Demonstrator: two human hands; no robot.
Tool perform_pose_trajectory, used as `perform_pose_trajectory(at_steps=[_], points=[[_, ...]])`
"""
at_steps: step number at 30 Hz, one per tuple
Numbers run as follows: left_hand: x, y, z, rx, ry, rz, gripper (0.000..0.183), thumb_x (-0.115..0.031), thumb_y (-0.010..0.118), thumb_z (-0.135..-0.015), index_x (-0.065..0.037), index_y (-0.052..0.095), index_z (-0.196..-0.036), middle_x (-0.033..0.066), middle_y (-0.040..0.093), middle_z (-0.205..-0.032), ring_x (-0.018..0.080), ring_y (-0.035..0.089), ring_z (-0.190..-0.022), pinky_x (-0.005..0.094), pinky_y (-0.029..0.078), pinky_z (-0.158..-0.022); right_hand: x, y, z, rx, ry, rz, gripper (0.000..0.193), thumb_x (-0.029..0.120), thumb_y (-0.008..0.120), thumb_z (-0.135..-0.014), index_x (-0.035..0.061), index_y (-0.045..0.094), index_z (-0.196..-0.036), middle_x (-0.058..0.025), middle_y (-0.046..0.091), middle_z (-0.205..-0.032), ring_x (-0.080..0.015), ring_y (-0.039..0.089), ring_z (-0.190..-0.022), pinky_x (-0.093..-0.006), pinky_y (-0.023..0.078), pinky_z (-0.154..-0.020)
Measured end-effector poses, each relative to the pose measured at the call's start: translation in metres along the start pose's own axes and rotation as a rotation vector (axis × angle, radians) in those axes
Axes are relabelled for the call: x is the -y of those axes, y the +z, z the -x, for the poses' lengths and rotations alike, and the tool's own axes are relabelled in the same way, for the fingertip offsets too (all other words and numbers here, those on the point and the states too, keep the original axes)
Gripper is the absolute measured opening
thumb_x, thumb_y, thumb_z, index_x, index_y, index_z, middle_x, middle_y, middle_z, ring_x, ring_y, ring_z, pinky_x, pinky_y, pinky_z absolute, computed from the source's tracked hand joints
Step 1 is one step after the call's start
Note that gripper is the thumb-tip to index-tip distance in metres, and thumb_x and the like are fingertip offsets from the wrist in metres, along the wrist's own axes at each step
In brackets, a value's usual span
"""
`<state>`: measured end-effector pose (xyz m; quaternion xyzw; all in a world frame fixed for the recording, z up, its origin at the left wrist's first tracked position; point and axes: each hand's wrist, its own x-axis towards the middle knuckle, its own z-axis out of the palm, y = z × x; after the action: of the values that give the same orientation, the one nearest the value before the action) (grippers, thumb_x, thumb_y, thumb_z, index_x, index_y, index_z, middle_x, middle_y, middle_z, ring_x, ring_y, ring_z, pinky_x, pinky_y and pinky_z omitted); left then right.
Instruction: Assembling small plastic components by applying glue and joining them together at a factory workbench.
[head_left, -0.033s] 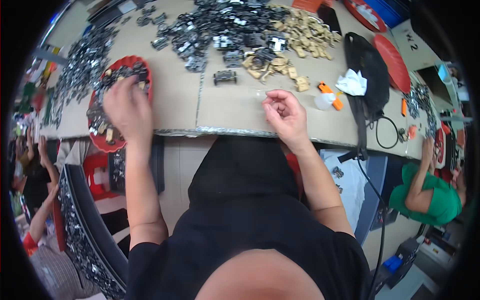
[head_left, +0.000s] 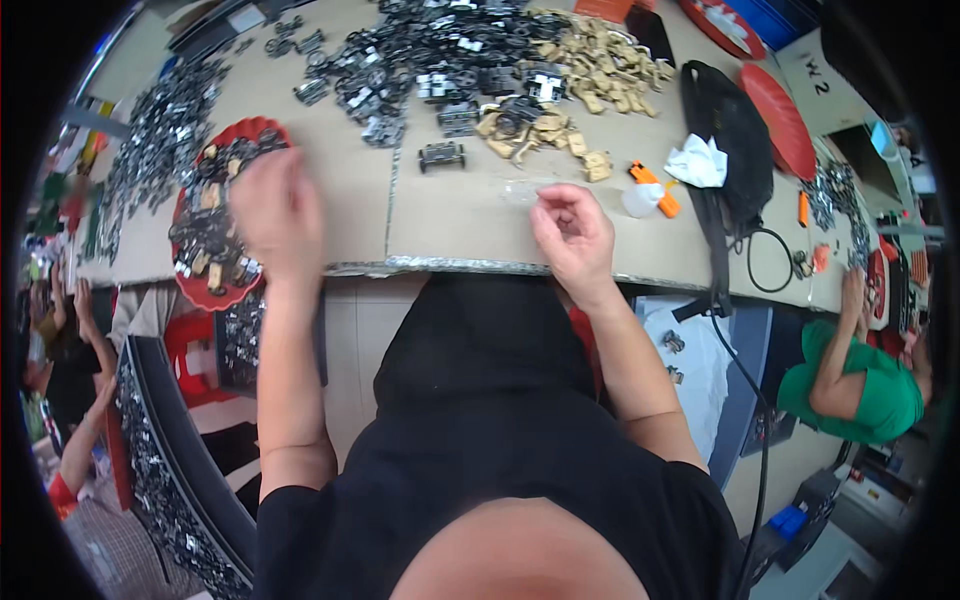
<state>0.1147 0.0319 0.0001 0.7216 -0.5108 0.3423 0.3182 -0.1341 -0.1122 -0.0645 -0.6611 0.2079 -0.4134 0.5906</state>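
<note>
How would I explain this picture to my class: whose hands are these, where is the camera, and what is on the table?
There is no robot here: these are a person's bare hands. A fisheye camera on the person's head looks down, so straight edges bend. The left hand, blurred, is at the right side of a red tray of small parts. The right hand has curled fingers above the table. Whether either holds anything, I can't tell. Farther back lie heaps of dark parts and tan pieces; to the right are a small white bottle and a black bag.
</note>
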Motion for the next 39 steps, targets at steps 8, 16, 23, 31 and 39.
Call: perform_pose_trajectory(at_steps=[8, 16, 23, 31, 39], points=[[-0.148, 0.093, 0.004, 0.381, 0.129, 0.631, 0.024, -0.005, 0.064, -0.068, -0.007, 0.061, -0.092, 0.0075, 0.055, -0.084, 0.0258, 0.051, -0.085, 0.0361, 0.043, -0.074, 0.002, -0.068, 0.023, -0.609, -0.275, 0.319, 0.03, -0.001, 0.06, -0.08, 0.0019, 0.043, -0.105, -0.0051, 0.049, -0.091, -0.0086, 0.047, -0.08, -0.0206, 0.04, -0.072], [-0.192, 0.132, -0.014, 0.551, 0.246, 0.508, 0.027, -0.012, 0.065, -0.07, -0.007, 0.06, -0.096, 0.0069, 0.052, -0.08, 0.0247, 0.05, -0.085, 0.0347, 0.043, -0.072, 0.013, -0.085, 0.009, -0.415, -0.098, 0.507, 0.05, 0.009, 0.068, -0.074, -0.0026, 0.043, -0.115, -0.0139, 0.054, -0.108, -0.0206, 0.052, -0.099, -0.0293, 0.041, -0.078], [-0.169, 0.119, -0.007, 0.553, 0.195, 0.588, 0.015, -0.009, 0.064, -0.072, -0.006, 0.059, -0.086, 0.0061, 0.057, -0.079, 0.022, 0.055, -0.079, 0.0334, 0.045, -0.069, 0.009, -0.09, 0.005, -0.292, -0.034, 0.593, 0.036, 0.011, 0.061, -0.081, -0.0034, 0.047, -0.111, -0.0125, 0.056, -0.104, -0.0201, 0.056, -0.093, -0.0301, 0.043, -0.076], [-0.11, 0.077, 0.015, 0.64, -1.027, 1.674, 0.01, -0.004, 0.06, -0.082, -0.001, 0.056, -0.091, 0.0035, 0.06, -0.084, 0.0079, 0.056, -0.074, 0.0196, 0.045, -0.068, 0.024, -0.061, 0.002, -0.166, 0.176, -0.303, 0.031, 0.009, 0.055, -0.086, -0.0035, 0.046, -0.113, -0.0097, 0.056, -0.098, -0.0142, 0.056, -0.086, -0.0247, 0.045, -0.072], [-0.091, 0.06, 0.028, 0.563, -1.182, 1.927, 0.027, -0.002, 0.057, -0.083, 0.003, 0.054, -0.109, 0.0081, 0.059, -0.097, 0.0161, 0.059, -0.088, 0.0278, 0.049, -0.084, 0.008, -0.029, -0.018, -0.161, 0.212, -0.648, 0.027, 0.015, 0.058, -0.085, 0.0039, 0.049, -0.108, -0.0066, 0.056, -0.094, -0.0128, 0.053, -0.072, -0.0241, 0.041, -0.065]])
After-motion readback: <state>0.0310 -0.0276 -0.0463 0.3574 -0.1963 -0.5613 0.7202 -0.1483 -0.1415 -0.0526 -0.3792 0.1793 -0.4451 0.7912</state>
